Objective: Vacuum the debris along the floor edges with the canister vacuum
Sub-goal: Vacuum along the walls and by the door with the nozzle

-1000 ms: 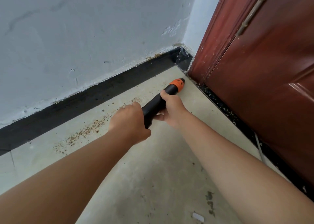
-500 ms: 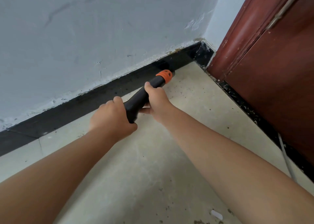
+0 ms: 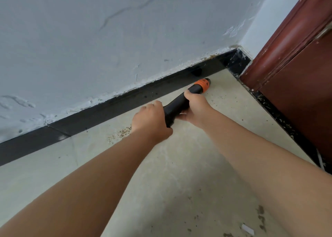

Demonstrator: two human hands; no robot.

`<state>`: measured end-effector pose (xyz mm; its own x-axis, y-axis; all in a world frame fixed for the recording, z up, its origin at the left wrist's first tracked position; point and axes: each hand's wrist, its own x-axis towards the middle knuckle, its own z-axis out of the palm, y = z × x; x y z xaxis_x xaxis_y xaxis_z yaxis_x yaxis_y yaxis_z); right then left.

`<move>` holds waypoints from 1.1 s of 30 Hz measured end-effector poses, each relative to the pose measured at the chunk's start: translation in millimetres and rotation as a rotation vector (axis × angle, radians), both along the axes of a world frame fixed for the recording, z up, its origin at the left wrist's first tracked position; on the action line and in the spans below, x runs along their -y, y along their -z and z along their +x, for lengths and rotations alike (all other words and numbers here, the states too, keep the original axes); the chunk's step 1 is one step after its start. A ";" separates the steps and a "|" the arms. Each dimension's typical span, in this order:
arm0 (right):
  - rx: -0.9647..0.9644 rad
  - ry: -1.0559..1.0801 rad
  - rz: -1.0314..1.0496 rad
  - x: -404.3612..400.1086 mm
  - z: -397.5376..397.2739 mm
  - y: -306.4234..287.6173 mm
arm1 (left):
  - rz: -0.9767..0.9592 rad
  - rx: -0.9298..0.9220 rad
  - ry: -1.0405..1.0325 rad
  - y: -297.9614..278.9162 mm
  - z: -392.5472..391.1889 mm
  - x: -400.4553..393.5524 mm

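Nozzle (image 3: 202, 84) sliding right along the black baseboard (image 3: 115, 109) since the earlier frame, nearing the corner.
Both hands are wrapping fully around the black vacuum tube (image 3: 177, 106) — left hand (image 3: 151, 120) behind, right hand (image 3: 195, 109) nearer the orange collar — while brown debris (image 3: 122, 133) is showing again beside the left wrist; the tip is probably touching the floor (image 3: 179, 164).

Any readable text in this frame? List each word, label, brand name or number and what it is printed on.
None can be read.
Vacuum tube, black, and its orange collar: no legible print; the collar shows only moulded ridges.
White scrap on the floor: blank as far as can be seen, too small to be sure.
Wall, black skirting and red door: only scuffs and cracks, no signs.
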<state>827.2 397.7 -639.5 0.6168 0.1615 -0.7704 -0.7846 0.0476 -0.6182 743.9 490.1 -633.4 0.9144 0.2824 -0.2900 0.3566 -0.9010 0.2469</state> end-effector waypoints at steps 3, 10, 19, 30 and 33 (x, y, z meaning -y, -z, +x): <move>-0.020 -0.023 0.036 -14.5 -24.9 -10.2 | -0.015 0.039 -0.005 0.4 -22.3 -23.6; -0.049 -0.038 0.013 -85.9 -81.7 -34.1 | -0.062 0.161 -0.065 -5.8 -86.7 -97.7; -0.044 -0.043 -0.030 -175.9 -146.7 -31.4 | -0.082 0.208 -0.160 -10.1 -156.1 -178.2; -0.089 -0.087 0.119 -185.8 -185.9 -6.2 | -0.013 0.104 -0.167 3.4 -194.2 -198.0; -0.077 -0.065 0.121 -172.0 -174.2 -2.2 | -0.017 0.080 -0.138 6.6 -178.0 -186.5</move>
